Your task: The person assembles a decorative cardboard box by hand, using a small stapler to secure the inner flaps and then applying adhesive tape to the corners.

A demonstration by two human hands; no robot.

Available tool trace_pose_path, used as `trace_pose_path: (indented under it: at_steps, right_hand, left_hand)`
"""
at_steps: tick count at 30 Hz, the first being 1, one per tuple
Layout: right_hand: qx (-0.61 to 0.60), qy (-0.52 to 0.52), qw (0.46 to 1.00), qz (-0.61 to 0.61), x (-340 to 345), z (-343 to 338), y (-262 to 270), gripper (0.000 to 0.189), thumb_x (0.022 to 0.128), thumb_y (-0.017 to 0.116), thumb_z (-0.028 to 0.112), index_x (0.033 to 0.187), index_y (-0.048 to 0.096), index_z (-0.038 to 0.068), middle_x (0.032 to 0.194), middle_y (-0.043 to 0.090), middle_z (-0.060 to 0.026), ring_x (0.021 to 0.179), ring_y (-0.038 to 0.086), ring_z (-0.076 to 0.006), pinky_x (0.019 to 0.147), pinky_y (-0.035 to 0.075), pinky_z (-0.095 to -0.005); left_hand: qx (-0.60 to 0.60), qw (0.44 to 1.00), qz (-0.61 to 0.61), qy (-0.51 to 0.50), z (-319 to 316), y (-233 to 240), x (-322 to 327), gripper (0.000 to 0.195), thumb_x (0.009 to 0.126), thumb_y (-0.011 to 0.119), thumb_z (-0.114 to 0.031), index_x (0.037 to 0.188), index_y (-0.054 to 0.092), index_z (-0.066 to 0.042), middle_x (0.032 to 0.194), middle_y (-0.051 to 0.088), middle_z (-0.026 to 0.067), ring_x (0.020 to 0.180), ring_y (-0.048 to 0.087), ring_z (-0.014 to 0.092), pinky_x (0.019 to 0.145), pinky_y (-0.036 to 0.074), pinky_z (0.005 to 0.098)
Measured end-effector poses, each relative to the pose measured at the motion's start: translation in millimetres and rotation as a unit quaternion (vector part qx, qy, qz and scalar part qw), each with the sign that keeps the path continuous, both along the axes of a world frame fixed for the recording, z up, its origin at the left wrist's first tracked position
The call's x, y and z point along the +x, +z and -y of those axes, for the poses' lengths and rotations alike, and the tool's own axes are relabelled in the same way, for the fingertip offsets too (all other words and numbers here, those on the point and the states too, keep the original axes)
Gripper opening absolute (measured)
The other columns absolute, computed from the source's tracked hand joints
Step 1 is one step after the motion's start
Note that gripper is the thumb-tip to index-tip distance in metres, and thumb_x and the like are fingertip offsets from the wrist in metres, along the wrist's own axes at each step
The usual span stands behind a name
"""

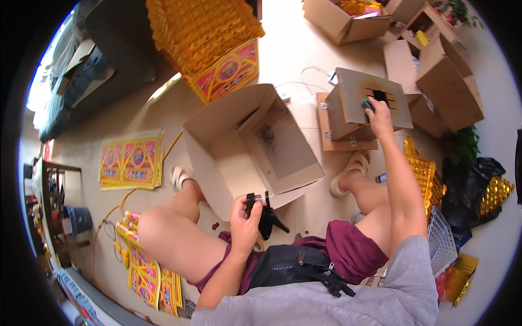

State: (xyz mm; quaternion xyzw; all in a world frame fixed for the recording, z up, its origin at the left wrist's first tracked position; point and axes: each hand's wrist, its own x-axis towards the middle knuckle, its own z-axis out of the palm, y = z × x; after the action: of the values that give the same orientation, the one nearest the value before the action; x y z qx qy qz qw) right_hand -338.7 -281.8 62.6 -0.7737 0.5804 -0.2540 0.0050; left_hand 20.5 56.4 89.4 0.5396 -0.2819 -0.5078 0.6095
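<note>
My left hand [244, 222] grips a black plastic tool [267, 222] above my lap; its exact kind is unclear. My right hand [381, 118] reaches forward over a boxy wooden stand [342, 108]. Between its fingers is a small teal object [368, 105], mostly hidden by them. The stand's grey top panel [355, 83] has a black square opening [380, 96] with dark slits and brown scorch marks around it. My right fingertips are at the near edge of that opening. An open cardboard box [228, 163] stands on the floor between my feet.
Gold ornate panels [204, 36] rise behind the cardboard box. Printed yellow-and-pink sheets [130, 161] lie on the floor at left, with more [147, 281] by my leg. Cardboard boxes [448, 81] and a black plastic bag [465, 187] crowd the right. A white cable [308, 71] runs behind the stand.
</note>
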Motion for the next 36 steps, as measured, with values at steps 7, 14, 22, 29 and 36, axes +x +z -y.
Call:
trace_pose_path:
  at_steps: [7,14,22,29,36]
  right_hand:
    - [0.003,-0.029,0.997,-0.067,41,-24,9,0.047,0.086,0.071,0.018,0.13,0.059,0.008,0.124,0.057,-0.0145,0.114,0.054,-0.0371,0.099,0.045,-0.0455]
    - [0.274,0.344,0.893,0.095,167,-196,69,0.09,0.079,0.081,0.041,0.144,0.038,-0.003,0.134,0.051,-0.0248,0.125,0.052,-0.0391,0.105,0.042,-0.045]
    - [0.334,0.204,0.92,0.036,161,-269,64,0.091,0.069,0.079,0.02,0.144,0.03,0.001,0.125,0.049,-0.0227,0.115,0.05,-0.0408,0.101,0.041,-0.048]
    - [0.146,0.134,0.977,0.08,152,-260,51,0.074,0.065,0.073,0.007,0.132,0.041,0.007,0.115,0.053,-0.0177,0.109,0.053,-0.0389,0.095,0.044,-0.0471]
    - [0.057,-0.008,0.997,0.057,128,-188,61,0.054,0.069,0.081,0.019,0.113,0.053,0.006,0.103,0.06,-0.0152,0.1,0.058,-0.037,0.086,0.047,-0.0471]
  left_hand:
    - [0.015,0.997,-0.029,0.065,5,-11,7,0.014,0.099,0.063,-0.011,0.108,0.055,-0.003,0.1,0.064,0.0036,0.093,0.059,0.009,0.088,0.046,0.0245]
    - [0.038,0.991,-0.078,0.103,15,-7,1,0.017,0.097,0.067,-0.011,0.106,0.054,-0.005,0.098,0.062,0.0002,0.089,0.056,0.007,0.084,0.046,0.0228]
    - [-0.008,0.989,-0.142,0.027,22,15,-47,0.021,0.095,0.068,-0.009,0.108,0.052,-0.005,0.103,0.063,0.0039,0.093,0.058,0.009,0.085,0.047,0.0226]
    - [-0.012,0.985,-0.16,-0.059,45,25,-62,0.025,0.096,0.068,-0.009,0.113,0.051,-0.003,0.106,0.062,0.0044,0.096,0.058,0.008,0.087,0.048,0.0238]
    - [0.04,0.981,-0.13,-0.139,60,22,-44,0.023,0.104,0.055,-0.02,0.116,0.053,-0.001,0.105,0.065,0.0122,0.092,0.066,0.017,0.084,0.054,0.0291]
